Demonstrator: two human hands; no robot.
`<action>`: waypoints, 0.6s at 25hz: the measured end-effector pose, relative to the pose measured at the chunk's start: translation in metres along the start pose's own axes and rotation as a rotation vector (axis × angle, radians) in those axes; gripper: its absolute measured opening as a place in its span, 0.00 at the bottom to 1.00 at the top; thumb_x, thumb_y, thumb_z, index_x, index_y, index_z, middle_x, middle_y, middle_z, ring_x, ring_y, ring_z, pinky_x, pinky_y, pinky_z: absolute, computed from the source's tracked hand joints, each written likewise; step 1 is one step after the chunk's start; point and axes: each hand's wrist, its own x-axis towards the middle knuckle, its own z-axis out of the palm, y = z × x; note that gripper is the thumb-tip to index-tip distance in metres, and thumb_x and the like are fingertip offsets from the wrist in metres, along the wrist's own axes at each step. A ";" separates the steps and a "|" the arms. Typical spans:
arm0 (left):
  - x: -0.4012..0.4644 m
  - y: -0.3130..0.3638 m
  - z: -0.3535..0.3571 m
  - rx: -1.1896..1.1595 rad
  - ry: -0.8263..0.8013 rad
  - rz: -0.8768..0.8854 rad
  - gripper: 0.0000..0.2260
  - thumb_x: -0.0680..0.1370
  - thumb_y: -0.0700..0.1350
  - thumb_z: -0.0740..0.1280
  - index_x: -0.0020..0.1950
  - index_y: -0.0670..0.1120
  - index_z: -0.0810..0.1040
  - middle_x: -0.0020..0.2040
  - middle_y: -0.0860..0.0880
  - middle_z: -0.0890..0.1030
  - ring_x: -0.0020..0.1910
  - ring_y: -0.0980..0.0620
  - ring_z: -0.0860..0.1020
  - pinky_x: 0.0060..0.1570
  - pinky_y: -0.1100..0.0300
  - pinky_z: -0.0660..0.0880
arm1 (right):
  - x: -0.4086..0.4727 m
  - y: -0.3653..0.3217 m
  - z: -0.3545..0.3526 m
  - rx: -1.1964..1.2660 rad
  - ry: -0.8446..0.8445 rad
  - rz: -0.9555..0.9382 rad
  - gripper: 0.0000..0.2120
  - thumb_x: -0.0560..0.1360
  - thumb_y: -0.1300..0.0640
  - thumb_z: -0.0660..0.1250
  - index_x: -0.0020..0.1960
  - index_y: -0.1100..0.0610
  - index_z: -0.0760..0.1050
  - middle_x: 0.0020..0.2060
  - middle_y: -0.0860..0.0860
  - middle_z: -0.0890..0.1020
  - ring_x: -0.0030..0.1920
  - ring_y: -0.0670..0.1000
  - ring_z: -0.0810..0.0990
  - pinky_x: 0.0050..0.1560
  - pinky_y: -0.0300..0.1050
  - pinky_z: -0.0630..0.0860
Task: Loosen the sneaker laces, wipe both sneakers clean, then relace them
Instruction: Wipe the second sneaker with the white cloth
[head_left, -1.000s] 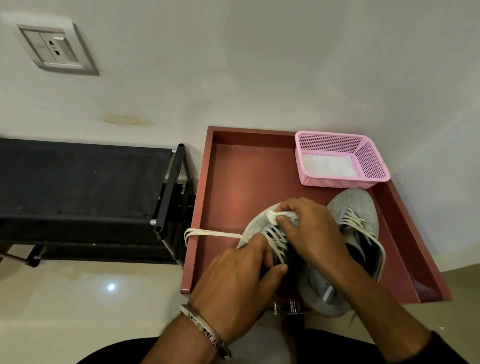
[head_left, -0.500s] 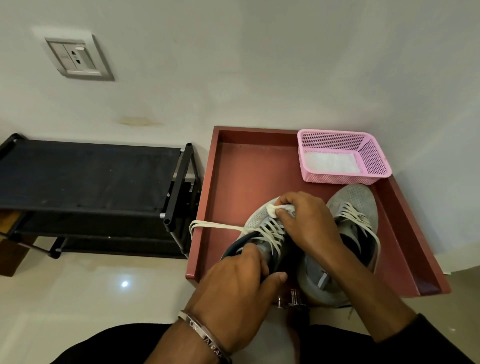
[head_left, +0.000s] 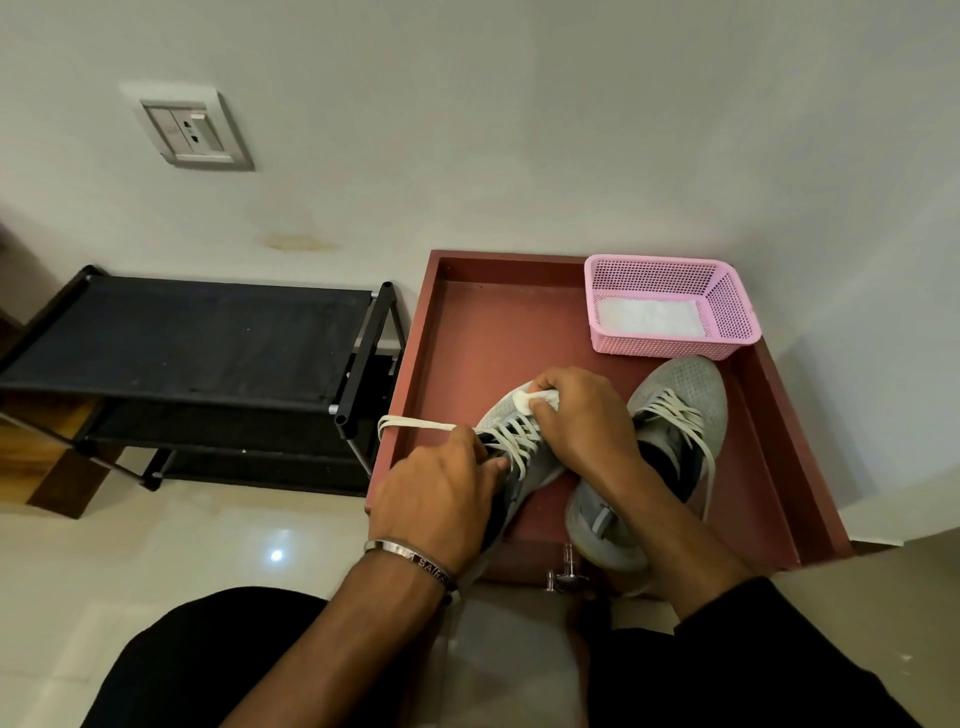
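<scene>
Two grey sneakers with white laces lie in a reddish-brown tray (head_left: 470, 332). The left sneaker (head_left: 501, 415) is tilted up off the tray floor. My left hand (head_left: 441, 499) grips it at the collar, thumb beside the laces. My right hand (head_left: 582, 415) holds a crumpled white wipe (head_left: 540, 399) pressed onto that sneaker's toe. One loose lace end (head_left: 415, 423) trails left over the tray rim. The right sneaker (head_left: 675, 441) rests in the tray behind my right forearm, partly hidden, its laces slack.
A pink mesh basket (head_left: 727, 312) with white wipes inside sits in the tray's far right corner. A black shoe rack (head_left: 197, 343) stands left of the tray. The wall runs close behind, with a socket plate (head_left: 189, 130). A metal latch (head_left: 566, 571) sticks out at the tray's near edge.
My left hand slid from the laces back to the sneaker's collar. The right hand with the wipe stayed on the toe. The camera view shifted a little.
</scene>
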 end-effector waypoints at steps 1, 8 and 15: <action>0.001 0.002 0.003 0.031 0.012 -0.011 0.14 0.81 0.59 0.58 0.57 0.51 0.71 0.45 0.49 0.82 0.43 0.48 0.81 0.40 0.54 0.78 | 0.000 0.000 0.000 -0.003 -0.006 0.005 0.08 0.74 0.56 0.67 0.52 0.52 0.81 0.50 0.51 0.83 0.50 0.55 0.80 0.48 0.48 0.75; -0.007 0.021 0.005 0.102 0.152 0.019 0.10 0.81 0.53 0.60 0.58 0.49 0.68 0.42 0.49 0.81 0.35 0.50 0.75 0.33 0.59 0.69 | -0.002 -0.004 -0.004 -0.068 -0.027 0.029 0.09 0.76 0.56 0.66 0.54 0.49 0.81 0.52 0.51 0.83 0.53 0.56 0.80 0.51 0.48 0.76; -0.009 0.036 0.007 -0.665 0.052 -0.390 0.06 0.78 0.47 0.67 0.46 0.46 0.77 0.37 0.50 0.81 0.40 0.48 0.80 0.37 0.56 0.76 | -0.001 -0.003 -0.006 -0.069 -0.069 0.037 0.10 0.77 0.56 0.65 0.55 0.49 0.80 0.54 0.52 0.82 0.54 0.57 0.80 0.49 0.45 0.73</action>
